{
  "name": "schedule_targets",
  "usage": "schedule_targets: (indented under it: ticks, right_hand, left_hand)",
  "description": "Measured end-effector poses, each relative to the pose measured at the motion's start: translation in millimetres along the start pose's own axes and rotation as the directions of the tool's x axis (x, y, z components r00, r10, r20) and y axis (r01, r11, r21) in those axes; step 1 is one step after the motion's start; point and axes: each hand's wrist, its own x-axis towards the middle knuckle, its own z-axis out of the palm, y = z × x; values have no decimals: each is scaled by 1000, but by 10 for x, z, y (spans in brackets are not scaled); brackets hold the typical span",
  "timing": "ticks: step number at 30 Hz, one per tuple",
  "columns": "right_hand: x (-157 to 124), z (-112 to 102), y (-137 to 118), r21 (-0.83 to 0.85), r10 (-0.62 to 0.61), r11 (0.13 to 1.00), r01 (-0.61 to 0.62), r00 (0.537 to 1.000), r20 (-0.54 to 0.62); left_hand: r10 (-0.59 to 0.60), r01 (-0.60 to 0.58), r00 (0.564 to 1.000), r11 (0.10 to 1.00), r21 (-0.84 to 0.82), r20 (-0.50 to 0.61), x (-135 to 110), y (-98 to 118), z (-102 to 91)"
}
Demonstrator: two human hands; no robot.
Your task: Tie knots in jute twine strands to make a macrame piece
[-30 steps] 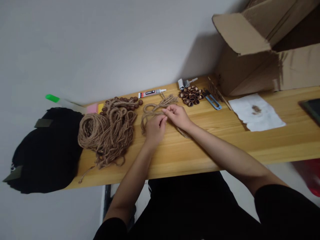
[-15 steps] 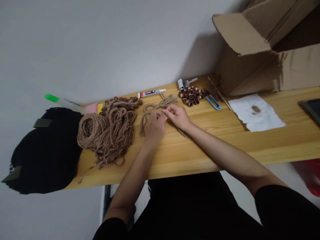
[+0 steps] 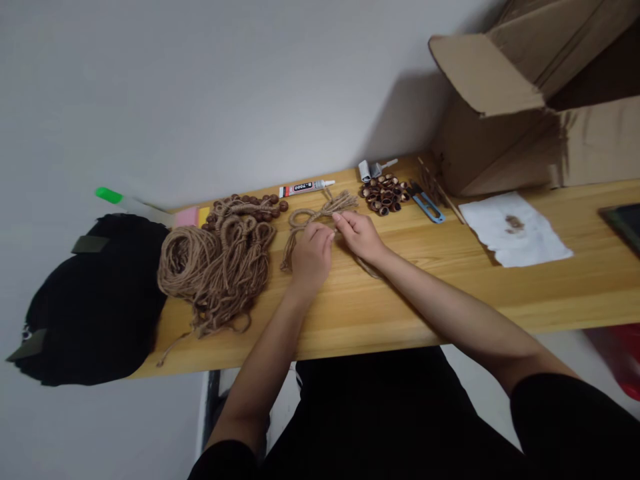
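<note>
My left hand (image 3: pixel 312 252) is closed, its fingers pinched round a strand of brown twine. Just right of it, my right hand (image 3: pixel 361 235) pinches the twine between thumb and fingers. A brown twine cord (image 3: pixel 301 216) with a wrapped loop and a frayed tassel end lies on the table behind both hands. Its loose strands come out below my right hand and left of my left hand. The stretch between my fingertips is mostly hidden.
Left are a twine heap (image 3: pixel 225 280), brown beads (image 3: pixel 275 207) and a black bag (image 3: pixel 95 300). Behind lies a glue tube (image 3: pixel 306 188). Rightward are nutshell pieces (image 3: pixel 384 193), blue thread snips (image 3: pixel 426 203), a stained tissue (image 3: pixel 517 230) and a cardboard box (image 3: pixel 500 147) on the wooden table (image 3: pixel 400 307).
My hands have drawn slightly apart, the right fingertips shifting a little right and up from the left ones. The whole view has shifted slightly.
</note>
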Motion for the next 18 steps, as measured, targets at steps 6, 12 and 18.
schedule_targets:
  ticks: [6,12,18]
  right_hand:
    - [-3,-4,-12,27,8,1000,-8,1000,11]
    - [-1,1,-12,5,43,999,-44,998,38]
    - [-11,-3,-27,-65,52,997,-50,998,30]
  left_hand:
    - [8,-9,999,1000,-26,-31,-1,2,11]
    - [-2,3,1000,1000,19,-17,-13,1,10]
    - [0,-3,1000,991,134,21,-18,28,20]
